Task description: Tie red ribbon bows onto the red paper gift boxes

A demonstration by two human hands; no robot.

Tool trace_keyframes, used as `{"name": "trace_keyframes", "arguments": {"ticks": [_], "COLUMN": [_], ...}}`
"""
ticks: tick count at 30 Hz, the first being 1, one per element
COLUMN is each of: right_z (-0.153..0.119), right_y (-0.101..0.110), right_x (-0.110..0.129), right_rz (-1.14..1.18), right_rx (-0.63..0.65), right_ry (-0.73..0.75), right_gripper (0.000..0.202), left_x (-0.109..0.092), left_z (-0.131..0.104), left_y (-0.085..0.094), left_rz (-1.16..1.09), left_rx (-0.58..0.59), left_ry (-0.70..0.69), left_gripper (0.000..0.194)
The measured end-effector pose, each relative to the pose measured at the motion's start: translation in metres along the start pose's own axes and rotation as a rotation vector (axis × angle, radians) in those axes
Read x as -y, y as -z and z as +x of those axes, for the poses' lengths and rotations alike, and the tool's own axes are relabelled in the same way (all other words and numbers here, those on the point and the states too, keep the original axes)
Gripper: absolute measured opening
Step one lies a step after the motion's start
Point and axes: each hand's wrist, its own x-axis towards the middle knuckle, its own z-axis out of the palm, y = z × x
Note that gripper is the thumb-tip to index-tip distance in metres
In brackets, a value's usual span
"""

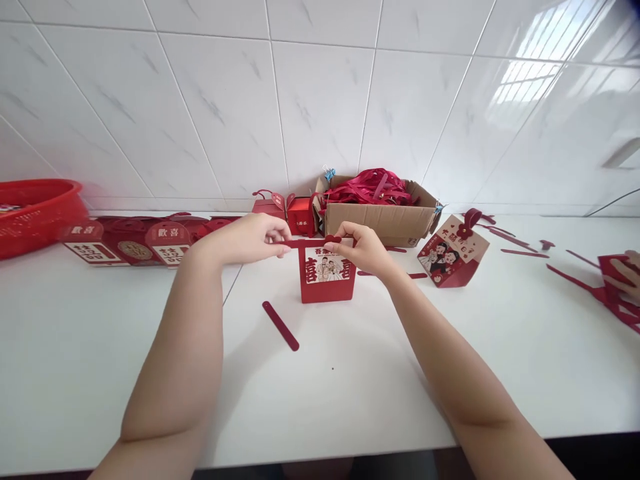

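A red box (327, 291) with a white panel showing a printed couple stands upright on the white table (360, 400). Above its top left, my left hand (257, 239) pinches a red strip (295, 245) that runs across to the box top. My right hand (357, 247) has its fingers closed at the top right of the box, on a small red flower-shaped piece (333, 239). In front of the box, to the left, lies a loose dark red strip (281, 326).
Behind stands a cardboard box (380, 220) of red ribbons, with small red boxes (300, 217) beside it. Finished-looking boxes (125, 243) line the left, near a red basket (40, 217). A tilted gift box (453, 253) and another person's hand (627, 273) are right.
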Motion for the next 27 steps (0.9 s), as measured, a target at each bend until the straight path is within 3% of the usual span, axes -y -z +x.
{"name": "trace_keyframes", "arguments": {"ticks": [3, 7, 13, 17, 20, 24, 27], "right_z": [0.0, -0.001, -0.001, -0.001, -0.001, -0.006, -0.011], "right_y": [0.0, 0.0, 0.001, -0.002, -0.003, 0.0, 0.005], "right_x": [0.0, 0.002, 0.001, -0.002, -0.002, 0.009, 0.021], "right_rz": [0.029, 0.055, 0.029, 0.023, 0.027, -0.052, -0.119], "right_rx": [0.012, 0.031, 0.029, 0.001, -0.032, -0.077, -0.087], "right_ry": [-0.015, -0.01, -0.001, 0.043, 0.09, 0.233, 0.345], "right_gripper": [0.034, 0.033, 0.028, 0.029, 0.029, 0.026, 0.019], "left_x": [0.0, -0.007, -0.023, -0.023, -0.021, -0.02, -0.015], "left_z": [-0.006, 0.002, 0.022, 0.024, 0.022, 0.018, 0.018], "left_y": [0.006, -0.004, -0.028, -0.03, -0.029, -0.027, -0.027], "left_rz": [-0.128, -0.294, -0.511, -0.425, -0.448, -0.471, -0.362], "left_rx": [-0.182, -0.525, -0.711, -0.714, -0.674, -0.533, -0.432], "left_ry": [-0.038, -0.12, -0.207, -0.239, -0.269, -0.334, -0.358], "left_gripper": [0.018, 0.023, 0.038, 0.022, 0.024, 0.034, 0.035]}}
